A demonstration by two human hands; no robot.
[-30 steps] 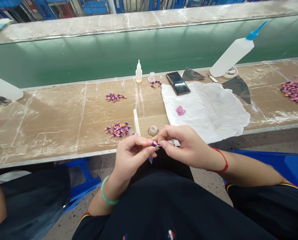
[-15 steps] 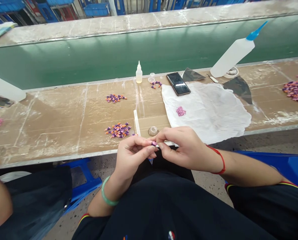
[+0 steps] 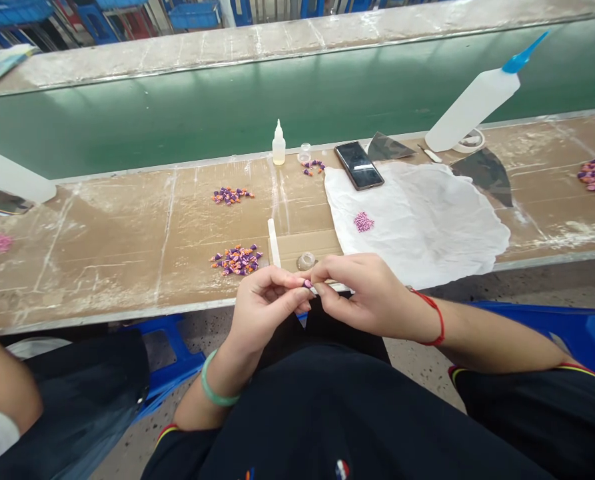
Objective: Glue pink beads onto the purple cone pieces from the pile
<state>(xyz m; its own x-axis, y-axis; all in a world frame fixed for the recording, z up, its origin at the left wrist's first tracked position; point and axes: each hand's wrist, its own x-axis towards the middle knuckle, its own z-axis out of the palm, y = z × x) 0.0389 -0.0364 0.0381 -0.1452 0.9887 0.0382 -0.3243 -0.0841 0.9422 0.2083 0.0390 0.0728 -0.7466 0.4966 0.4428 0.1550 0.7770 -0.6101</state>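
Observation:
Between thumb and forefinger my left hand [image 3: 272, 303] pinches a small purple and pink piece [image 3: 307, 284] just past the table's front edge. My right hand [image 3: 360, 293] is closed in a pinch against the same piece; whether its fingertips hold something tiny of their own is too small to tell. Just beyond the fingers sits a small clear round dish [image 3: 306, 261] on a cardboard sheet [image 3: 302, 243]. A white flat stick [image 3: 274, 241] lies beside it. To the left is a pile of small purple and orange pieces [image 3: 237, 260].
A second pile [image 3: 231, 195] lies farther back, near a small dropper bottle [image 3: 278, 143]. On the right, a white cloth [image 3: 427, 213] bears tiny pink bits [image 3: 363, 222] and a phone [image 3: 359, 165]. A large white bottle [image 3: 472, 110] leans behind. A neighbour's arm [image 3: 7, 373] is at left.
Both hands stay together at the small piece with only slight finger movement. The view has shifted a little, and the neighbour's arm at left has moved up toward the table.

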